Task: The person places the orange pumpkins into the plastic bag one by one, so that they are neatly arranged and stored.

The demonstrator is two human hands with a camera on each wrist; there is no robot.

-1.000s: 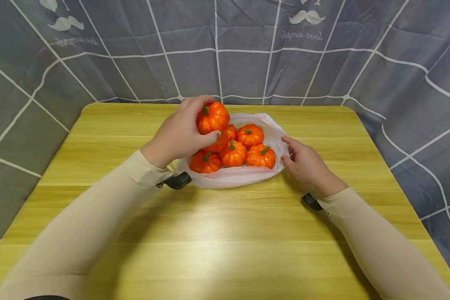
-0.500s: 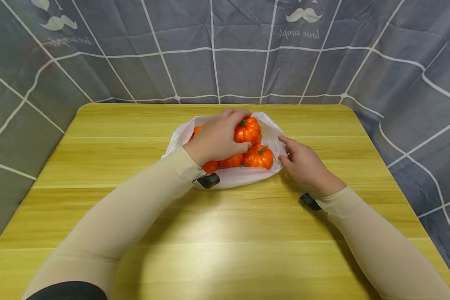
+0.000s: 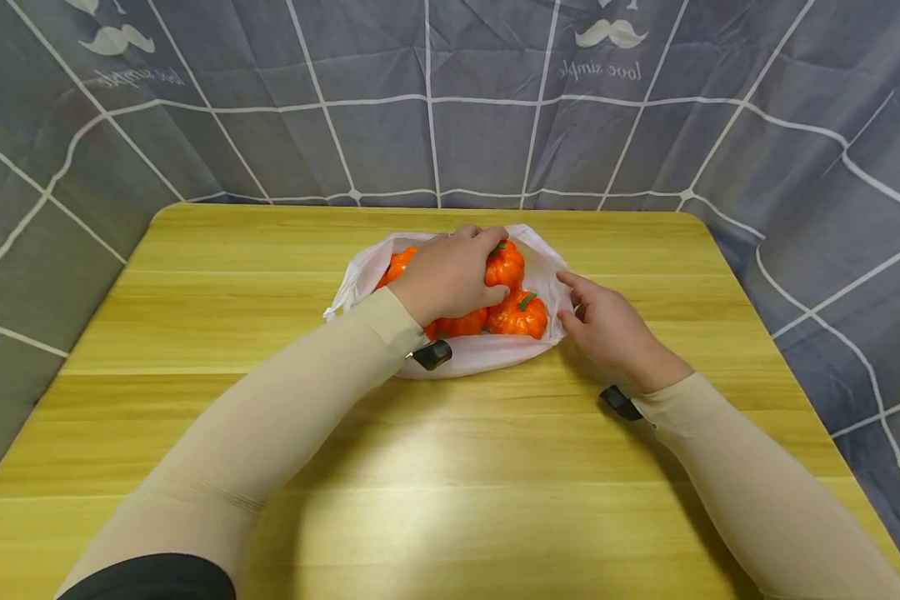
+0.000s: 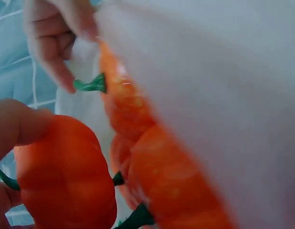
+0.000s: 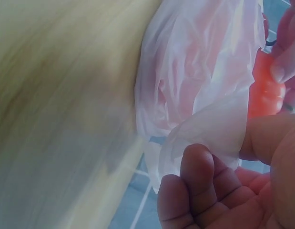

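My left hand (image 3: 452, 279) grips a small orange pumpkin (image 3: 506, 267) over the right part of a white plastic bag (image 3: 487, 358). In the left wrist view that pumpkin (image 4: 66, 171) is held by thumb and fingers, beside others in the bag. More pumpkins with green stems lie inside, including one at the front right (image 3: 519, 318) and one at the left (image 3: 401, 263); my left hand and forearm hide several. My right hand (image 3: 606, 329) holds the bag's right rim. The right wrist view has its thumb and fingers pinching the thin plastic (image 5: 218, 124).
The bag rests on a light wooden table (image 3: 450, 475), towards its far edge. A grey curtain with white lines (image 3: 472, 150) hangs behind and along both sides. Dark wrist devices, such as the one under my right wrist (image 3: 619, 403), sit close to the tabletop.
My left hand has carried the pumpkin rightwards from the bag's left side, then slightly down among the others. The right hand has kept its hold on the rim.
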